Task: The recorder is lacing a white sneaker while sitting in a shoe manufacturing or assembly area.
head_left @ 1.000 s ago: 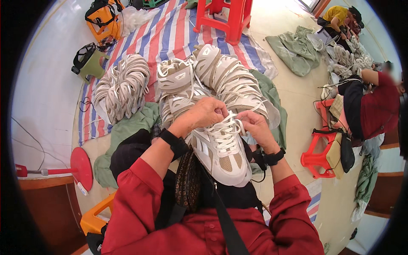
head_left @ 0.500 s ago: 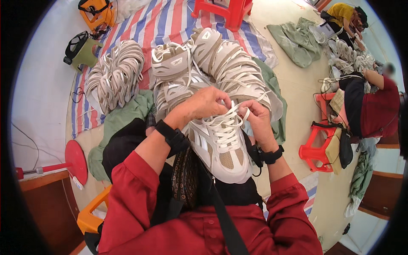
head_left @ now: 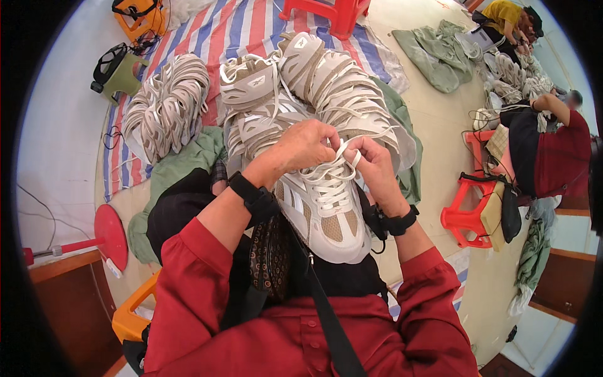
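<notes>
A patterned bag (head_left: 269, 259) was worn at the waist, left of a black strap (head_left: 326, 314). Just beyond, a white-and-beige shoe (head_left: 336, 235) was held over the lap, its toe pointed toward the body. Its white laces (head_left: 331, 196) were gripped near the top by both hands: the fingers of the left hand (head_left: 306, 146) were curled and clamped on them, and the thumb and forefinger of the right hand (head_left: 374, 164) were pinched together on a loop. Behind the hands, similar shoes were packed in two rows (head_left: 345, 88); another pile (head_left: 168, 107) was set to the left on a striped sheet (head_left: 242, 28). Farthest ahead, a red stool (head_left: 343, 17) was seen.
</notes>
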`<state>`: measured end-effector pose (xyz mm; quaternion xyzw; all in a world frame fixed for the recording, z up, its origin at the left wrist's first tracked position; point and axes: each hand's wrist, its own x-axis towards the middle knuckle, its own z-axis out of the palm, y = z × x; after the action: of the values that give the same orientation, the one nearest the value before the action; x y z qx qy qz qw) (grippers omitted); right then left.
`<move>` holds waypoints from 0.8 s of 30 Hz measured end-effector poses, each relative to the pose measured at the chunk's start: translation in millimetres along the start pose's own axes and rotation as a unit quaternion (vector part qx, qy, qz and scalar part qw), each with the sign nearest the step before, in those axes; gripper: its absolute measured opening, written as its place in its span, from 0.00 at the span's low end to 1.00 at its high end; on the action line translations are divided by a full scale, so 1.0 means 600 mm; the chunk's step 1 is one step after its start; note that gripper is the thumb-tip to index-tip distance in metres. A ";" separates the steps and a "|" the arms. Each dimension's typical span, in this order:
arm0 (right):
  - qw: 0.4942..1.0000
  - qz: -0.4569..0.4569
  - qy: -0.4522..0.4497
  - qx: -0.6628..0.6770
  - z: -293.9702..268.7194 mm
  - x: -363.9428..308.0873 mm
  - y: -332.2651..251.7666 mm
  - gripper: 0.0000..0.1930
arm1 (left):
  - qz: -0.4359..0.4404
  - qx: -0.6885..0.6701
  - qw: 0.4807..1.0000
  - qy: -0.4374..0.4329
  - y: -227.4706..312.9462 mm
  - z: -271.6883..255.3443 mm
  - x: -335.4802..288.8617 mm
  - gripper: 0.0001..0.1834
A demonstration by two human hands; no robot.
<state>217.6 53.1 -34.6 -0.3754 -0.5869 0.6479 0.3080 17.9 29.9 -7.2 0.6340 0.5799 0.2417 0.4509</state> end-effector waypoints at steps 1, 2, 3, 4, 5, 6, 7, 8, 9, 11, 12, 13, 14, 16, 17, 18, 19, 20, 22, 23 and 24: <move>1.000 0.005 -0.005 -0.006 0.000 0.000 -0.005 0.05 | 0.000 0.002 1.000 -0.001 0.000 0.001 0.000 0.12; 1.000 0.010 -0.010 -0.012 -0.001 -0.001 -0.007 0.05 | 0.000 0.011 1.000 0.007 0.000 0.003 0.000 0.12; 1.000 0.009 -0.008 -0.010 -0.001 0.000 -0.006 0.05 | 0.000 0.021 1.000 0.015 -0.001 0.005 0.001 0.12; 1.000 0.022 -0.016 0.009 0.000 0.002 -0.007 0.05 | 0.001 0.023 1.000 0.014 -0.001 0.006 0.001 0.12; 0.999 0.034 -0.025 0.028 0.000 0.003 -0.008 0.05 | 0.004 0.023 1.000 0.017 -0.001 0.006 0.001 0.11; 0.999 0.031 -0.024 0.029 0.000 0.004 -0.010 0.05 | 0.007 0.022 1.000 0.021 -0.002 0.005 0.002 0.10; 0.998 0.036 -0.024 0.042 -0.002 0.006 -0.010 0.05 | 0.009 0.025 0.999 0.021 -0.001 0.006 0.004 0.10; 0.997 0.041 -0.025 0.055 -0.001 0.007 -0.008 0.05 | 0.007 0.019 1.000 0.020 -0.003 0.008 0.005 0.10; 0.997 0.039 -0.025 0.056 -0.003 0.009 -0.005 0.05 | 0.006 0.014 1.000 0.019 -0.004 0.009 0.005 0.10; 0.993 0.072 -0.016 0.089 -0.007 0.016 0.005 0.04 | 0.004 0.021 1.000 0.021 -0.007 0.011 0.004 0.10; 0.994 0.066 -0.016 0.086 -0.008 0.020 0.006 0.04 | 0.006 0.026 0.999 0.023 -0.010 0.011 0.008 0.11; 0.995 0.074 -0.014 0.070 -0.007 0.020 0.008 0.04 | 0.011 0.046 0.999 0.026 -0.016 0.015 0.008 0.13; 0.995 0.080 -0.014 0.055 -0.005 0.022 0.009 0.03 | 0.016 0.049 0.998 0.032 -0.021 0.019 0.008 0.13; 0.995 0.088 -0.016 0.038 -0.004 0.019 0.000 0.03 | 0.015 0.082 0.995 0.053 -0.025 0.024 0.006 0.14; 0.996 0.084 -0.014 0.041 -0.002 0.017 -0.004 0.03 | 0.007 0.076 0.996 0.044 -0.021 0.021 0.004 0.15; 0.996 0.081 -0.013 0.044 0.002 0.015 -0.004 0.03 | -0.004 0.069 0.997 0.036 -0.018 0.020 0.001 0.15; 0.996 0.081 -0.013 0.047 0.003 0.014 -0.003 0.04 | -0.006 0.068 0.997 0.036 -0.018 0.019 -0.001 0.15; 0.996 0.082 -0.011 0.046 -0.001 0.013 -0.001 0.04 | -0.001 0.071 0.996 0.046 -0.014 0.020 0.001 0.15; 0.997 0.062 -0.020 0.047 0.001 0.011 0.000 0.04 | -0.008 0.095 0.995 0.034 -0.013 0.025 0.002 0.14; 0.996 0.080 -0.022 0.042 0.002 0.010 -0.004 0.05 | -0.006 0.085 0.996 0.029 -0.015 0.025 0.002 0.13; 0.994 0.098 -0.023 0.038 0.003 0.008 -0.006 0.06 | -0.005 0.086 0.996 0.036 -0.019 0.023 0.000 0.13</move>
<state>213.4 56.8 -31.4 -0.4042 -0.5294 0.7053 0.2428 23.2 24.7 -23.5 0.6587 0.6176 0.2115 0.3741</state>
